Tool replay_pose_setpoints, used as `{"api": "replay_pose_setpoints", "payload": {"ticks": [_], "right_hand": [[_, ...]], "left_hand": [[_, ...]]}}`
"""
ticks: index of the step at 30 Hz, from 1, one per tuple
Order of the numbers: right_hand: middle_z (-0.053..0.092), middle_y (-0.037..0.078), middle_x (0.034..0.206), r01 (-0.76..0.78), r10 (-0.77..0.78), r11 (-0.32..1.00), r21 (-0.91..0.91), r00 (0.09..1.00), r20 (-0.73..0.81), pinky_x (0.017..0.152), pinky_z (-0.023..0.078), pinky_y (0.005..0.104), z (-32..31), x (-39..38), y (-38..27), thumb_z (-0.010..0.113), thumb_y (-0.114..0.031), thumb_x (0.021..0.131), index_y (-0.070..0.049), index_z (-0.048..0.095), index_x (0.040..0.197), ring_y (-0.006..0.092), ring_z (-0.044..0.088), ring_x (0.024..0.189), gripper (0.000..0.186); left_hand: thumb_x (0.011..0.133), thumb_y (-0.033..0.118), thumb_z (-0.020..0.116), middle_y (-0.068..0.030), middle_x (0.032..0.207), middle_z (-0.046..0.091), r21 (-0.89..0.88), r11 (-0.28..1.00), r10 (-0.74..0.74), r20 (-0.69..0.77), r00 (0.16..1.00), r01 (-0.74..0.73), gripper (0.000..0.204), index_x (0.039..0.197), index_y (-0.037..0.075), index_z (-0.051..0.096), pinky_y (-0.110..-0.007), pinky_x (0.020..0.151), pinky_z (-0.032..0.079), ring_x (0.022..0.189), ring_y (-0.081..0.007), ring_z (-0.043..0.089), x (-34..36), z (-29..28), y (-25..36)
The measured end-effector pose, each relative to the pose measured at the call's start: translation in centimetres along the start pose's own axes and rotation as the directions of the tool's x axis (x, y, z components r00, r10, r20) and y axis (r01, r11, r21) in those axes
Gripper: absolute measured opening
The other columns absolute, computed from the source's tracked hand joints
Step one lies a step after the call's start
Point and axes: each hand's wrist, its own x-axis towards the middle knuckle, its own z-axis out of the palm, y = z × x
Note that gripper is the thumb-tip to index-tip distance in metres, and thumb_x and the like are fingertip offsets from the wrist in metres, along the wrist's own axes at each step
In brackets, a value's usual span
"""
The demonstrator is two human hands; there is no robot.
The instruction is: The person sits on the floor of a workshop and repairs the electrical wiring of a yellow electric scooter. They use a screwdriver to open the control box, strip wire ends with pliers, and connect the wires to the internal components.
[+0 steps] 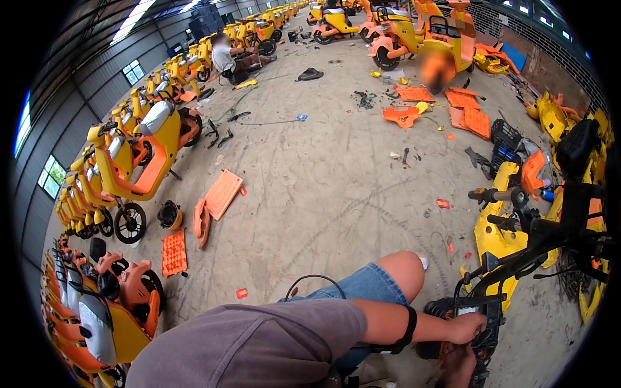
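At the lower right, my left hand (468, 328) is closed over the black frame part (493, 317) of a stripped scooter. What its fingers hold, if anything, is hidden. My right hand (458, 363) sits just below it, close against the same black part. Shadow and the frame cover its fingers, so I cannot tell their state. A pale box-like piece (466, 310) shows beside my left hand, within the frame. Above my hands rise the scooter's bare black handlebars (517, 223), with cables hanging from them. My bent knee (401, 275) is next to the frame.
Rows of yellow and orange scooters (142, 149) line the left side. Yellow body panels (498, 239) lie beyond the handlebars. Orange panels (223, 194) and small scraps lie on the concrete floor (310, 174). A person (226, 58) sits low at the far left.
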Motion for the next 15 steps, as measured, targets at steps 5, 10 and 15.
{"api": "replay_pose_setpoints", "payload": {"ticks": [5, 10, 15], "right_hand": [[0.067, 0.010, 0.104, -0.060, 0.057, 0.998, -0.015, 0.988, -0.141, 0.081, 0.050, 0.0385, 0.5, 0.0, 0.0, 0.060, -0.025, 0.093, -0.004, 0.061, 0.112, 0.0230, 0.061, 0.099, 0.028], [0.063, 0.015, 0.107, -0.076, 0.047, 0.994, -0.084, 0.952, -0.302, 0.084, 0.052, 0.0384, 6.7, -4.0, -2.1, 0.057, -0.016, 0.094, -0.001, 0.054, 0.122, 0.0277, 0.062, 0.096, 0.032], [0.062, 0.017, 0.116, -0.141, 0.068, 0.948, -0.284, 0.965, -0.254, 0.095, 0.052, 0.0428, 5.1, -2.4, -1.4, 0.054, -0.013, 0.095, -0.002, 0.051, 0.127, 0.0316, 0.061, 0.108, 0.034]], "left_hand": [[0.077, -0.002, 0.055, -0.0110, 0.086, 0.063, -0.345, 0.911, -0.174, 0.174, 0.969, 0.226, 0.033, 0.109, 0.001, 0.058, -0.037, 0.067, 0.051, 0.080, -0.0233, 0.063, 0.1, 0.3, -1.3], [0.071, 0.000, 0.062, -0.0106, 0.086, 0.065, -0.306, 0.767, -0.419, 0.428, 0.801, 0.564, 0.043, 0.113, 0.000, 0.059, -0.036, 0.062, 0.051, 0.074, -0.0236, 0.064, -0.9, -1.3, 5.3], [0.063, 0.002, 0.071, -0.0124, 0.080, 0.065, 0.110, 0.965, -0.261, 0.326, 0.909, 0.237, 0.042, 0.105, 0.001, 0.064, -0.037, 0.058, 0.050, 0.065, -0.0269, 0.063, 1.3, 3.9, -7.7]]}}
